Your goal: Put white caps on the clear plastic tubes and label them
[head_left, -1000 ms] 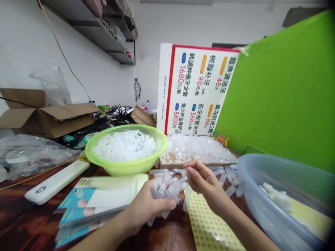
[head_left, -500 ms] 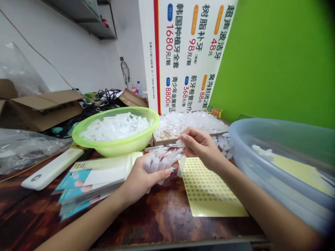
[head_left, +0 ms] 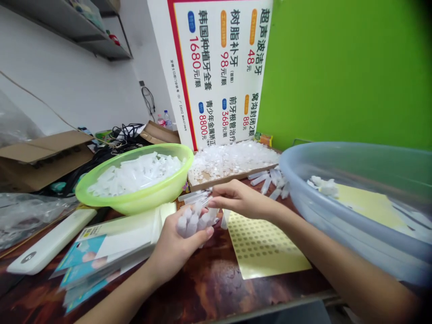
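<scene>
Through the head camera, I saw that my right hand had just swung left and in, closing the gap to my left hand. Half a second before, it had hovered apart, beyond the yellow sheet. I judged that this brought both hands to work on the same bunch.

My left hand was curled around that bunch of white tubes, thumb across the near side. My right hand's fingers were drawn narrow at the bunch's right edge; I couldn't tell whether they pinched a tube.

The yellow sheet lay below my right wrist, the packets left of my left hand, and the green bowl beyond them. Past my right hand sat the cardboard tray, with loose tubes near it; the blue tub stood to its right.
</scene>
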`<state>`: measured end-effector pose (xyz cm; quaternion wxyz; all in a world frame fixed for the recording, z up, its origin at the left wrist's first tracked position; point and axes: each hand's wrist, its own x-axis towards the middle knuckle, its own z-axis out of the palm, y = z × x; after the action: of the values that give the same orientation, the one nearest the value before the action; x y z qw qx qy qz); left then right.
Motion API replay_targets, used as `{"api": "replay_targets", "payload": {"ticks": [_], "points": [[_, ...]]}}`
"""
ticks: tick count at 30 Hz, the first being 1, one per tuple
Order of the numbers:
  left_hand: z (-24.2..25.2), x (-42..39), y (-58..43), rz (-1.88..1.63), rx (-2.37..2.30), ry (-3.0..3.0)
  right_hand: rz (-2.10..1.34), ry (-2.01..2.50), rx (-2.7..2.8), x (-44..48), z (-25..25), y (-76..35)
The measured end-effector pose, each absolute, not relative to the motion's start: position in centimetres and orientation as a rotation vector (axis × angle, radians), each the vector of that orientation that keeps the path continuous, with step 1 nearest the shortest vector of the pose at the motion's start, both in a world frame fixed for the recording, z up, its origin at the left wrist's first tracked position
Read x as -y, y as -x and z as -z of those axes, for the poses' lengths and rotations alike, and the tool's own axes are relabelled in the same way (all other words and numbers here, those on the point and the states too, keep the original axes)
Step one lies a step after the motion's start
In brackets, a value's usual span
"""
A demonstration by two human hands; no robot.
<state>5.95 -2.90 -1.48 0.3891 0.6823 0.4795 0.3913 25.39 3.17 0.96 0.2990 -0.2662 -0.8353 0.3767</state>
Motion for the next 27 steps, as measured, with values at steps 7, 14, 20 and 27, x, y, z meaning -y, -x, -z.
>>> {"api": "replay_targets", "payload": {"ticks": [7,14,20,27], "points": [[1.4,3.0,-5.6,-1.192,-1.346,-2.099,-0.739,0.703,2.239,-2.3,-0.7,-24.9],[1.1,2.7,-5.5,-1.164,-1.286,-1.929,-0.588,0.612,2.312,-2.7,-1.5,-26.0],[1.2,2.9,-5.6,-1.084,-1.228,-1.915,-0.599,0.578,2.295,-3.3,-1.2,-26.3],[0.9,2.6,-5.3,-1.045,-1.222,-1.876,-0.585,0.525,2.375,-3.0,-1.7,-26.4]]}}
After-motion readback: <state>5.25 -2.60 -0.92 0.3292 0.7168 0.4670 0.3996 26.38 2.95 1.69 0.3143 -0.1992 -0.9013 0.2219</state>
